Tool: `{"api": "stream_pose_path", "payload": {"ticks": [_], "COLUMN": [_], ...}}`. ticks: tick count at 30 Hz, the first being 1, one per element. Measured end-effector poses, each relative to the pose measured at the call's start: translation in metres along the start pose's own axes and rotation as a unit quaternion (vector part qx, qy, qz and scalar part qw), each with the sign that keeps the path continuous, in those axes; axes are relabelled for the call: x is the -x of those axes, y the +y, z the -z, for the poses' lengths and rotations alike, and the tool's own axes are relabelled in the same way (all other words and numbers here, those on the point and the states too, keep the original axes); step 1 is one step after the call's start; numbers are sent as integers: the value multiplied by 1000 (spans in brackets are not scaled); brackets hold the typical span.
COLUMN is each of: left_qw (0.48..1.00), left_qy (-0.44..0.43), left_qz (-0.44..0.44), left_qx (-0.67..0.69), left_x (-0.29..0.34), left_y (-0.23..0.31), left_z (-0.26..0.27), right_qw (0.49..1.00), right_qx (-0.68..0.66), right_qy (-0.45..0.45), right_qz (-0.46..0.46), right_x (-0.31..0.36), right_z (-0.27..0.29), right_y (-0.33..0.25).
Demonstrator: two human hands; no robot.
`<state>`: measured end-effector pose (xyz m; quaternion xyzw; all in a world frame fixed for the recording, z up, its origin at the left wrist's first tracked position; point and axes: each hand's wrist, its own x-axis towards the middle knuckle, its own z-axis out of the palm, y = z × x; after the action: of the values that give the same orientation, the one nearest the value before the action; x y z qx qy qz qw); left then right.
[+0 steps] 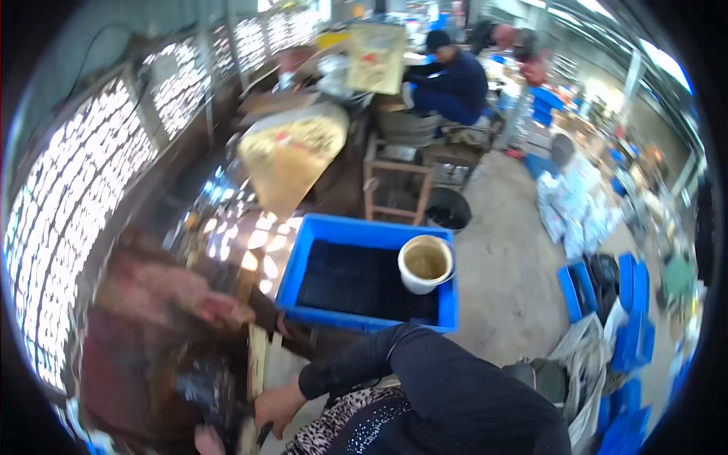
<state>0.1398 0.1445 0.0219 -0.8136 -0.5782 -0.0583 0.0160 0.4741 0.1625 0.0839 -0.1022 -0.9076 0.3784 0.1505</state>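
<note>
My right hand [280,405], in a black sleeve, reaches in from the lower right. Its fingers are curled down beside a pale wooden edge [257,371], round a small dark thing [264,434] too blurred to name. At the lower edge shows a bit of my left hand [208,440], smeared by motion, its fingers unclear. Close to it lies a dark, shiny shape [206,385] that I cannot make out. A blurred dark red-brown surface [121,379] spreads to the left.
Ahead stands a blue bin [368,230] with a dark bottom and a white bucket [426,264] in its right part. Beyond it are a wooden stool frame [397,168], a dark tub [449,209] and a seated person [455,80]. Blue crates [634,341] and sacks [576,201] line the right.
</note>
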Motion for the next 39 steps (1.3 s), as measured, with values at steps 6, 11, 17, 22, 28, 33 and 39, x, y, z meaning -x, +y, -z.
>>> {"api": "stream_pose_path", "payload": {"ticks": [6, 11, 17, 22, 28, 33, 39], "left_qw": [991, 983, 991, 977, 966, 983, 995], "left_qy": [27, -152, 117, 211, 244, 165, 78], "left_qz": [-119, 52, 39, 19, -9, -28, 41], "left_qx": [-55, -89, -58, 11, 88, 69, 50], "left_x": [-7, -11, -28, -72, -88, -93, -75], "left_y": [-59, -98, -85, 1, 105, 159, 186], "left_z": [-74, -127, -65, 41, 139, 144, 153], "right_qw": [974, 879, 724, 619, 575, 535, 589], "right_qx": [7, -223, -489, -554, -593, -610, -598], "right_qy": [203, 285, 341, 452, 502, 546, 509], "right_qz": [-105, -311, -347, -326, -256, -209, -194], "right_x": [-5, -10, -5, -15, -44, -67, -89], "right_z": [28, 57, 76, 90, 94, 78, 48], "right_y": [38, 46, 60, 50, 45, 41, 32]}}
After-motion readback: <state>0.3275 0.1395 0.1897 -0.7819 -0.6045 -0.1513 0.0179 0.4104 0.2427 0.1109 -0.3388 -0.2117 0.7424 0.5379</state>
